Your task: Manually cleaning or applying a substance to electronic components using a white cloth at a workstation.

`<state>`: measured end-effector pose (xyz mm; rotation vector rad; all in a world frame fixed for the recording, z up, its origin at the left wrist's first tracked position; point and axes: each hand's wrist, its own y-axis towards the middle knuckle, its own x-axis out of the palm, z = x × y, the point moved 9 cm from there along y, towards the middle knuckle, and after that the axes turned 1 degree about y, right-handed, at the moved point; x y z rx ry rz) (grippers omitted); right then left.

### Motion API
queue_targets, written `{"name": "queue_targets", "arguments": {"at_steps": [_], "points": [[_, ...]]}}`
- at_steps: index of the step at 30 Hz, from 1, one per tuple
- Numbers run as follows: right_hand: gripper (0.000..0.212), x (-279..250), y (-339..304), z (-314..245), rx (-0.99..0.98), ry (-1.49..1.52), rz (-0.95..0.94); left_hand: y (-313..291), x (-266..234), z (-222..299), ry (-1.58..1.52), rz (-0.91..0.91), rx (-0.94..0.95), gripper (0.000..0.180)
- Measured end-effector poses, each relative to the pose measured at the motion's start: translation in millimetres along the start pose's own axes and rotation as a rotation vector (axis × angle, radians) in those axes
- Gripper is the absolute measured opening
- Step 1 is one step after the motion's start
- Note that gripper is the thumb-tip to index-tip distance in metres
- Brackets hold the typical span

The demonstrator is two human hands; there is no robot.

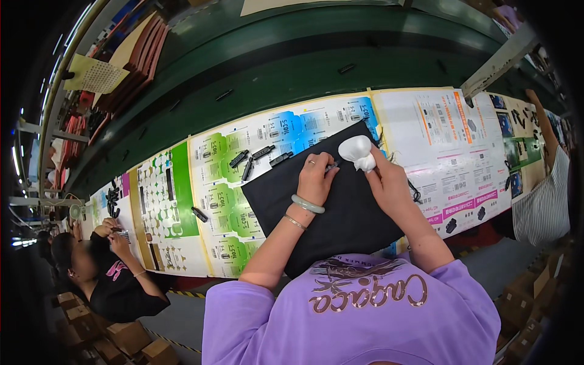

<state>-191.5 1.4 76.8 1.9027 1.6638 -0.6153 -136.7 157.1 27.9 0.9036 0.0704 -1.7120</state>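
Observation:
My right hand [387, 182] is closed around the gathered neck of a bunched white cloth [354, 148], whose rounded end puffs out to the left. Beside it, my left hand [313, 181] pinches a small dark piece [331, 165], mostly hidden by the fingers, close to the cloth. Both hands are over a black cloth [348, 222] spread on the worktable. Past the black cloth's left corner lie several small black oblong devices [239, 159]. Another black device [199, 213] lies farther left, by itself.
A green conveyor belt [292, 79] runs along the far side, carrying scattered black devices [224, 95]. Printed sheets [420, 158] cover the worktable. Co-workers sit at left [115, 267] and right [547, 188]. A metal post [499, 61] rises at far right; cardboard boxes [128, 336] stand at lower left.

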Motion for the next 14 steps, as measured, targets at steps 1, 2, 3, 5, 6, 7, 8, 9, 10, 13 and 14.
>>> {"name": "queue_targets", "arguments": {"at_steps": [1,2,3,5,6,7,8,9,10,13,14], "points": [[0.047,11,2,9,0.021,-0.091,-0.057,3,0,3,-0.001,-0.003,0.001,0.027],[0.048,26,3,23,0.047,-0.184,-0.116,3,1,5,-0.005,-0.010,0.001,0.028],[0.049,35,1,34,0.073,-0.276,-0.175,0,3,5,-0.012,-0.018,-0.006,0.028],[0.050,22,4,13,-0.011,-0.232,-0.123,-5,0,1,-0.005,-0.007,-0.021,0.028],[0.050,14,5,3,-0.040,-0.159,-0.078,-1,-1,0,0.007,-0.005,-0.007,0.028],[0.050,7,3,-2,-0.062,-0.091,-0.029,0,0,0,0.013,-0.008,-0.012,0.028],[0.048,4,-1,-3,-0.069,-0.073,0.048,0,0,1,0.020,-0.011,-0.017,0.027],[0.048,17,1,11,-0.019,-0.148,-0.024,-1,1,1,0.026,-0.014,-0.022,0.027],[0.048,27,9,22,0.028,-0.225,-0.086,1,1,4,0.024,-0.014,0.002,0.027],[0.049,25,9,33,0.085,-0.243,-0.188,2,-4,12,0.009,-0.006,0.098,0.027],[0.051,21,11,39,0.098,-0.170,-0.192,5,-10,15,-0.002,0.001,0.147,0.028]]}}
